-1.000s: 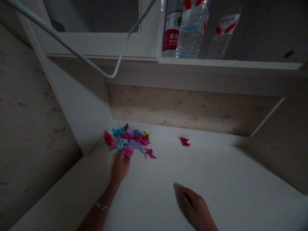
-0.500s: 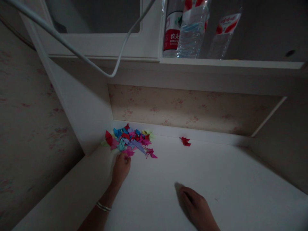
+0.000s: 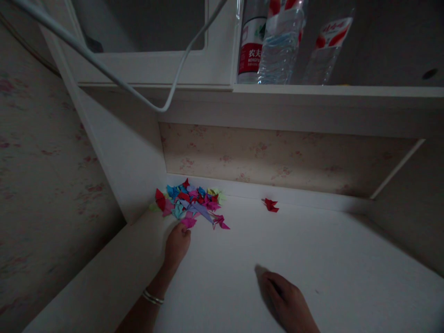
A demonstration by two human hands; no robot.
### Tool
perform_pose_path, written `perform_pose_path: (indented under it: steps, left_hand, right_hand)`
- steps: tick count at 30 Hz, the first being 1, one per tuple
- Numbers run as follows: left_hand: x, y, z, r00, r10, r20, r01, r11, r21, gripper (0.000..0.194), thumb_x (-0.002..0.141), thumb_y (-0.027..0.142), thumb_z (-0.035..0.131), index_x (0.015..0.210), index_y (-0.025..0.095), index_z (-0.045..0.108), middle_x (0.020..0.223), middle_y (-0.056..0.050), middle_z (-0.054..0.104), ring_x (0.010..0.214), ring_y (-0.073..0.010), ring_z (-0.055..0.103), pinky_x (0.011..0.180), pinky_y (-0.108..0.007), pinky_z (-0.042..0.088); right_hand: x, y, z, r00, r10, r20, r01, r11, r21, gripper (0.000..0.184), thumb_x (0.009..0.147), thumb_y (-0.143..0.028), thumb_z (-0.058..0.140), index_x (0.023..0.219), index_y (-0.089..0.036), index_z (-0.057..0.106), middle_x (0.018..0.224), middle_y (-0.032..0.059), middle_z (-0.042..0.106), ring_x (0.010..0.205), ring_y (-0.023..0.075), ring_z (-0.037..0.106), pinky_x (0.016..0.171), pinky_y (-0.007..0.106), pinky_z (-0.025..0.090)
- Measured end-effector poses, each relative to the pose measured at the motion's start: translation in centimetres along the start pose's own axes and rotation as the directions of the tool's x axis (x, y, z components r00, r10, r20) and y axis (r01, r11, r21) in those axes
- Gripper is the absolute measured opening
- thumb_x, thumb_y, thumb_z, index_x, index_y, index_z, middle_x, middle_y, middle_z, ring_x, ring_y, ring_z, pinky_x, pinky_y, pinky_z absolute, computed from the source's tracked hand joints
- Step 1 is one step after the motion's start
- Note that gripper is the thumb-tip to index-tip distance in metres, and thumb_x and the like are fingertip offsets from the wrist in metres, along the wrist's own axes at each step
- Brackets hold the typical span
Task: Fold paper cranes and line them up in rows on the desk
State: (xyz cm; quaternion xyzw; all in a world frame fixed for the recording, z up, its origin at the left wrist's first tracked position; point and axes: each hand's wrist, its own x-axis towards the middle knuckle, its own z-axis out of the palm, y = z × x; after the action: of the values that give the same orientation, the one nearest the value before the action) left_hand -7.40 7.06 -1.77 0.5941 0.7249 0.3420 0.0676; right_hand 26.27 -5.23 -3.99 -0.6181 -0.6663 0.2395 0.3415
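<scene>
A heap of folded paper cranes (image 3: pixel 199 206) in red, blue, pink, purple and green lies at the back left of the white tabletop. My left hand (image 3: pixel 178 241) is at the heap's near edge, fingers pinched on a bright pink paper crane (image 3: pixel 189 223); part of it is hidden by the fingertips. One red paper crane (image 3: pixel 271 205) lies apart, near the back edge. Closer to me on the right, my right hand (image 3: pixel 286 296) rests on the table with its fingers curled in, and nothing shows in it.
Over the table runs a white shelf (image 3: pixel 333 91) bearing plastic bottles (image 3: pixel 279 55). A pale cable (image 3: pixel 121 83) hangs in front of the cupboard. White side panels and a flowered wall (image 3: pixel 225 148) enclose the white tabletop (image 3: pixel 215 277).
The view has shifted slightly. My left hand's pink crane appears drawn a little towards me, away from the heap. My right hand stays in place.
</scene>
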Motion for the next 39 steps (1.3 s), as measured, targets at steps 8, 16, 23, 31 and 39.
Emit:
perform_pose_path:
  steps: [8,16,23,31,39]
  left_hand:
    - [-0.3,0.7,-0.8,0.999,-0.049,0.02,0.049,0.999,0.007,0.022,0.072,0.015,0.047,0.054,0.022,0.036,0.05,0.005,0.038,0.051,-0.0125,0.039,0.051,-0.024,0.019]
    - [-0.3,0.9,-0.9,0.998,-0.054,0.039,0.054,0.998,-0.015,0.022,0.068,0.01,0.046,0.053,0.021,0.032,0.049,0.006,0.034,0.051,-0.0113,0.037,0.05,-0.023,0.017]
    - [-0.4,0.9,-0.9,0.998,-0.052,0.019,0.053,0.998,-0.016,0.022,0.069,0.011,0.046,0.053,0.021,0.034,0.049,0.006,0.034,0.05,-0.0104,0.039,0.049,-0.023,0.018]
    - [-0.5,0.8,-0.8,0.998,-0.056,0.012,0.056,0.998,0.013,0.02,0.071,0.013,0.046,0.053,0.02,0.041,0.05,0.006,0.04,0.051,-0.0095,0.042,0.049,-0.021,0.02]
    - [1.9,2.2,-1.4,0.999,-0.005,0.036,0.001,0.995,0.103,0.017,0.078,0.016,0.047,0.061,0.02,0.05,0.055,0.005,0.051,0.056,-0.0115,0.05,0.052,-0.022,0.025]
  right_hand:
    - [0.1,-0.8,-0.1,1.0,0.013,0.003,-0.014,0.999,0.03,0.034,0.085,-0.047,0.05,0.096,-0.023,0.072,0.105,0.0059,0.072,0.095,0.0244,0.067,0.084,0.027,0.051]
    - [0.0,-0.2,0.0,1.0,0.006,0.017,-0.005,0.999,-0.038,0.039,0.087,-0.048,0.046,0.099,-0.021,0.071,0.106,0.0067,0.071,0.096,0.0238,0.067,0.085,0.027,0.051]
    - [0.1,0.1,0.0,0.999,0.009,0.037,-0.006,0.996,-0.089,0.042,0.086,-0.052,0.045,0.098,-0.022,0.071,0.105,0.0057,0.072,0.093,0.0234,0.068,0.081,0.025,0.052]
    - [0.1,-0.1,-0.2,0.998,0.018,0.059,-0.013,0.995,-0.096,0.046,0.086,-0.054,0.043,0.1,-0.021,0.071,0.108,0.0058,0.071,0.097,0.0245,0.067,0.085,0.026,0.051]
    - [0.2,-0.2,0.0,1.0,0.001,0.019,0.001,0.997,-0.074,0.041,0.085,-0.052,0.046,0.095,-0.022,0.072,0.1,0.0051,0.073,0.089,0.0222,0.069,0.077,0.021,0.052]
